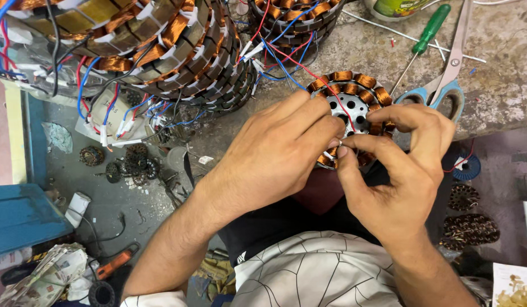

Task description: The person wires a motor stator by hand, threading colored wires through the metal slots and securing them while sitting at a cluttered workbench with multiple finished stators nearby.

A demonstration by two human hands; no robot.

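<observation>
A small round stator (351,98) with copper wire coils around a perforated metal hub lies at the near edge of a worn grey workbench (502,85). My left hand (275,153) and my right hand (403,170) both grip its near rim, fingertips pinched together over the coils. A red wire (309,71) and a blue wire (280,65) run from the stator toward larger stators behind. My fingers hide the near half of the stator.
A stack of large copper-wound stators (161,45) stands at the back left, another stator (292,20) behind. Blue-handled scissors (445,85) and a green-handled screwdriver (425,34) lie on the bench at right. Smaller stators (127,165) and a blue box (21,219) sit on the floor.
</observation>
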